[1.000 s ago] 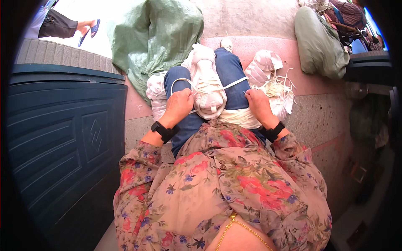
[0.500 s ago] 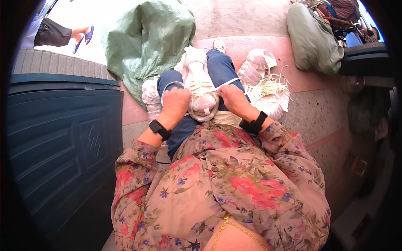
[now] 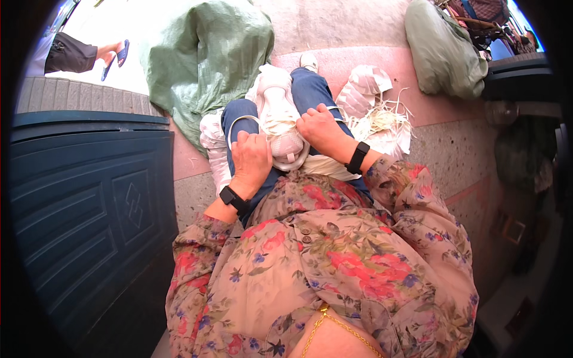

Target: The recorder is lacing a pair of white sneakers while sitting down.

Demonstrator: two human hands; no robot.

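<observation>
A white sneaker point(image 3: 276, 95) rests between my knees, toe pointing away from me and its opening toward me. My left hand point(image 3: 250, 156), fingers curled closed, grips one end of the white shoelace point(image 3: 243, 119), which loops up over my left knee. At the other side of the lacing, my right hand point(image 3: 324, 129) is closed with its knuckles up. It pinches the lace beside the eyelets, and some lace runs past it over my right thigh. Both sets of fingertips are partly hidden.
A bunch of loose pale laces point(image 3: 382, 122) lies right of my leg beside white shoes point(image 3: 361, 89). More white shoes point(image 3: 213, 140) sit left. Green sacks point(image 3: 209, 56) stand ahead. A dark blue panelled door point(image 3: 89, 197) is at left. A person's sandalled feet point(image 3: 113, 56) show far left.
My right hand has moved inward and forward, closer to the shoe's lacing. My left hand has drawn slightly toward me. The sneaker stays between my knees.
</observation>
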